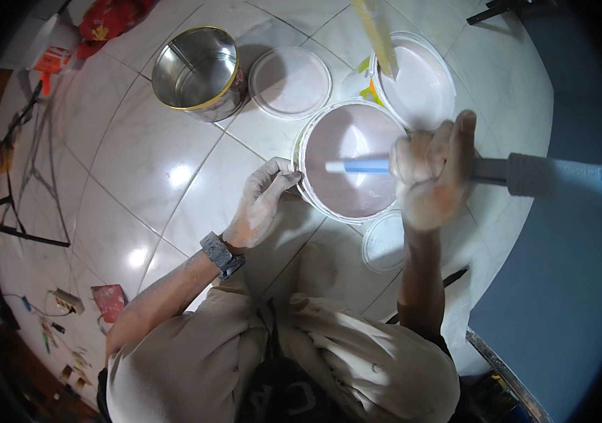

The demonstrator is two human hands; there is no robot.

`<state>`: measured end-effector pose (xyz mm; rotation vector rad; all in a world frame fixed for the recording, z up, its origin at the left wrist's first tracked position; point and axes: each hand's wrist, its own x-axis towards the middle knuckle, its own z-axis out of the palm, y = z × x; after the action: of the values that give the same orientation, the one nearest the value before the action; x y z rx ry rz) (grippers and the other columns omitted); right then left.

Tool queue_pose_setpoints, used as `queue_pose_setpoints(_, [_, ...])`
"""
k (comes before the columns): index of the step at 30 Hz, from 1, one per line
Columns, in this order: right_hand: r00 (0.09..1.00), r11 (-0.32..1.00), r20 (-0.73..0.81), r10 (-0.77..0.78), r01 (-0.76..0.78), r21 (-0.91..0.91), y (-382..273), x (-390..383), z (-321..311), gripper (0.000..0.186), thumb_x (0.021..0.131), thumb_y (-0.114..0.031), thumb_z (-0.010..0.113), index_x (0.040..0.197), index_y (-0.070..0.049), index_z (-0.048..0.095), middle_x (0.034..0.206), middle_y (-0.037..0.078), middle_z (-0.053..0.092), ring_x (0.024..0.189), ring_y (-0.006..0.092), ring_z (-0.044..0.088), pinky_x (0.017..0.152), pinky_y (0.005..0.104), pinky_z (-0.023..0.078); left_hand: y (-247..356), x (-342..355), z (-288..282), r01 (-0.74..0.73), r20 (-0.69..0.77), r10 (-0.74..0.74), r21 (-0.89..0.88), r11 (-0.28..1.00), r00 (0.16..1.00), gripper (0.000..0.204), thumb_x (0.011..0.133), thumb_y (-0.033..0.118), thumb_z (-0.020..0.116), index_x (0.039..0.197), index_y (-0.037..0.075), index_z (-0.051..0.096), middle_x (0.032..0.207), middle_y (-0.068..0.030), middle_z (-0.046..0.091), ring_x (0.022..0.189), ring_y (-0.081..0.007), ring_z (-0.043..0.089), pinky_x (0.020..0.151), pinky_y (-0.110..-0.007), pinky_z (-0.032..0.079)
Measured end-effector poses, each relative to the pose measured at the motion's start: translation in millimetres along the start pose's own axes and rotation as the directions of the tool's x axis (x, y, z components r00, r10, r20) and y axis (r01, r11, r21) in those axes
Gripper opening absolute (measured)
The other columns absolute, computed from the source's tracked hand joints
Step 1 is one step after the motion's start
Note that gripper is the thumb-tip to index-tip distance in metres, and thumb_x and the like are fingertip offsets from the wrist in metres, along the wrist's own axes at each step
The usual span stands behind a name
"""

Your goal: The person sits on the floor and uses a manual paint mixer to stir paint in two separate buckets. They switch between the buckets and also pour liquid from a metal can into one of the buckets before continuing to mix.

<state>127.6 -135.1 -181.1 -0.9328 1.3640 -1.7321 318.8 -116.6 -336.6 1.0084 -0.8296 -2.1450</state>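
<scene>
My left hand (267,201) pinches the near-left rim of a white bucket (329,204), which holds pinkish-white paint. My right hand (433,169) is wrapped around a long tool (555,176) with a grey handle section and a blue-and-white shaft reaching over the bucket; a dark piece is at its far right end. Behind the bucket, a second bucket (417,84) of white paint has a yellow stick (378,39) in it. A round lid (288,83) lies beside an open metal can (186,104). A smaller lid (382,247) is partly under the near side of my bucket.
The tiled floor (124,197) surrounds my knees, with a blue surface (569,296) at the right. At left are a dark metal frame (19,229), a red-and-white container (54,53), a red cloth-like item (107,21), a red square (109,303) and scattered small tools (64,303).
</scene>
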Motion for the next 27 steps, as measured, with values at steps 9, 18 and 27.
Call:
queue_pose_setpoints(9, [0.993,0.987,0.016,-0.118,0.119,-0.106,-7.2,2.7,-27.8,0.052,0.108,-0.026,0.046,0.058,-0.013,0.034,0.047,-0.006,0.029,0.04,0.0048,0.023,0.041,0.0265,0.019,4.9,-1.4,2.9,0.022,-0.035,-0.02,0.06,0.998,0.999,0.019,0.1,0.013,0.054,0.102,-0.001,0.066,0.096,-0.0042,0.067,0.089,-0.0125,0.065,0.091,-0.034,0.053])
queue_pose_setpoints(18, [0.997,0.997,-0.027,-0.075,0.076,0.023,8.9,-2.2,-10.3,0.051,0.108,-0.03,0.036,0.06,-0.017,0.025,0.05,-0.003,0.015,0.04,0.0098,0.012,0.04,0.0298,0.017,3.1,-26.0,16.7,0.041,0.036,-0.043,0.033,0.999,0.998,0.021,0.097,0.009,0.048,0.101,-0.003,0.065,0.097,-0.0103,0.068,0.085,-0.0214,0.068,0.088,-0.036,0.054])
queue_pose_setpoints(27, [0.996,0.987,-0.012,-0.092,0.089,-0.137,-11.8,-28.9,-39.9,0.05,0.108,-0.024,0.036,0.06,-0.018,0.026,0.048,-0.004,0.017,0.037,0.007,0.013,0.036,0.0284,0.015,-4.7,-37.6,23.9,0.109,0.135,-0.126,0.123,0.986,0.983,0.024,0.096,0.01,0.047,0.101,-0.006,0.064,0.098,-0.0118,0.068,0.082,-0.0235,0.07,0.085,-0.036,0.053])
